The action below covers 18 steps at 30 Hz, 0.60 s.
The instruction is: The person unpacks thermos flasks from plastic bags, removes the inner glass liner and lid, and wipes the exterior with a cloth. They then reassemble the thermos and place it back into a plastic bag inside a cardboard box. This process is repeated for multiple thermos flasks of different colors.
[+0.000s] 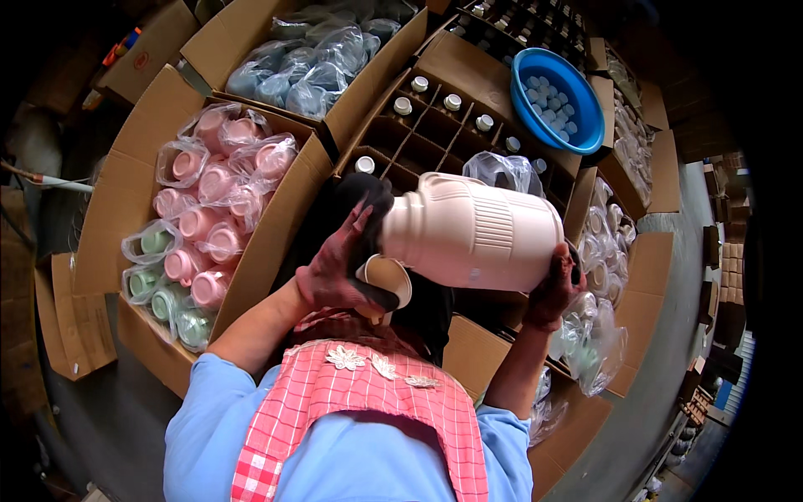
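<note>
Left box (125, 192): open brown cardboard, pink and green lids in clear bags.
Top box (226, 38): brown, blue bagged lids.
Divided box (456, 67): brown, cells.

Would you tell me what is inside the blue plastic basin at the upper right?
The blue basin holds a loose heap of small pale blue-white round caps. They cover most of its floor, so whatever lies beneath them cannot be seen. The near wall hides the lowest part of the heap.

To your left sits a cardboard box (125, 192) of bagged pink and green lids (209, 209). Above it, another box holds bagged blue lids (309, 63). A blue basin (559, 100) of small caps rests on the divided carton (435, 125) at upper right.
</note>
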Each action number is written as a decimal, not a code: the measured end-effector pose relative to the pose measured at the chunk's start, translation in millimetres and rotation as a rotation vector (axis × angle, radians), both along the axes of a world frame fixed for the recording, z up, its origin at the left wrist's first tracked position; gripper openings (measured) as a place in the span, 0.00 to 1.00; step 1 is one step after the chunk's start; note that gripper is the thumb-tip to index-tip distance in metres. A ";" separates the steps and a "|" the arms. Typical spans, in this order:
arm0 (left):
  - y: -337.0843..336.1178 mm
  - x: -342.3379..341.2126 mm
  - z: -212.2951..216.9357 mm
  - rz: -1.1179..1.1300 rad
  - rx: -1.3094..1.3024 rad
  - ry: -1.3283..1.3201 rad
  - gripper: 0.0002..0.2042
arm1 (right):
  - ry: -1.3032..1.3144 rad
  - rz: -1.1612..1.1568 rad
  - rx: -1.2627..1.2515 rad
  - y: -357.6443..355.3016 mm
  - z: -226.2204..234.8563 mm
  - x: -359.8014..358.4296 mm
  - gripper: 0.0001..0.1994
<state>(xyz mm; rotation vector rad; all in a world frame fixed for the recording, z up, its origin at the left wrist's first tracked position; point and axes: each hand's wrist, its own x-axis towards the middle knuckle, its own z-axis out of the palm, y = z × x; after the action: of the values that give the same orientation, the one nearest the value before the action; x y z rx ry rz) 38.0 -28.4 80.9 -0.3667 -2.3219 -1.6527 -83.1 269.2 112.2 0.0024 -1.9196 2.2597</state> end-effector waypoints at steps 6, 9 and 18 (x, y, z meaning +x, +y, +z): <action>-19.7 -36.3 22.6 0.461 -0.188 0.436 0.44 | 0.041 0.278 0.127 -56.0 13.5 -21.9 0.17; -28.1 -38.2 -0.3 0.505 0.475 0.098 0.38 | -0.086 0.442 -0.076 -84.0 13.5 -25.4 0.17; -61.1 -51.0 -62.2 0.361 0.835 0.155 0.21 | -0.053 0.617 -0.384 -114.5 14.2 -69.7 0.28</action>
<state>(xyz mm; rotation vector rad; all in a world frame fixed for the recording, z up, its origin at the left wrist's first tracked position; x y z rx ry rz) -13.0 -89.5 18.7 0.0979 -1.3061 -2.0939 -152.7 154.7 126.4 0.5595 -1.6243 3.0138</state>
